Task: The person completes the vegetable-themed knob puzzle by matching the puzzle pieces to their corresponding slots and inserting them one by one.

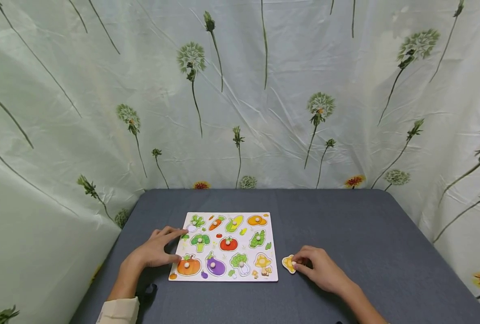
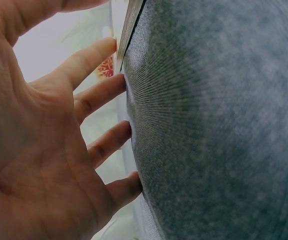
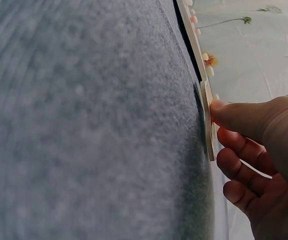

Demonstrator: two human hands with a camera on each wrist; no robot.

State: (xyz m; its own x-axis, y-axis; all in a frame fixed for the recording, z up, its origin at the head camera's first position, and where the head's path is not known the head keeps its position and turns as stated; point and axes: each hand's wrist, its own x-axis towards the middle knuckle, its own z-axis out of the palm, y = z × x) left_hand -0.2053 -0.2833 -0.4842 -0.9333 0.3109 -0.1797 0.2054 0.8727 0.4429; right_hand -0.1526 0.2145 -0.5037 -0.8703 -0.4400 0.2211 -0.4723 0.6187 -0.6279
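Note:
A white wooden knob puzzle board [image 1: 246, 257] with vegetable pictures lies flat on the table. My left hand [image 1: 157, 249] is at its left side, fingers spread, with the thumb by the pumpkin piece [image 1: 189, 266] and a fingertip at the upper left edge. In the left wrist view, other fingertips of this hand [image 2: 49, 125] touch the cloth. Just right of the board, my right hand [image 1: 320, 268] pinches a yellow puzzle piece [image 1: 287, 264] by its knob. The right wrist view shows this thin wooden piece [image 3: 209, 135] low over the cloth, partly hidden by the fingers.
Knobbed pieces such as the tomato [image 1: 228, 244], eggplant [image 1: 216, 267] and broccoli [image 1: 200, 242] sit in the board. Its mushroom picture [image 1: 262, 260] shows no knob. Dark grey cloth covers the table [image 1: 345, 220]; a flowered curtain [image 1: 264, 117] hangs behind it.

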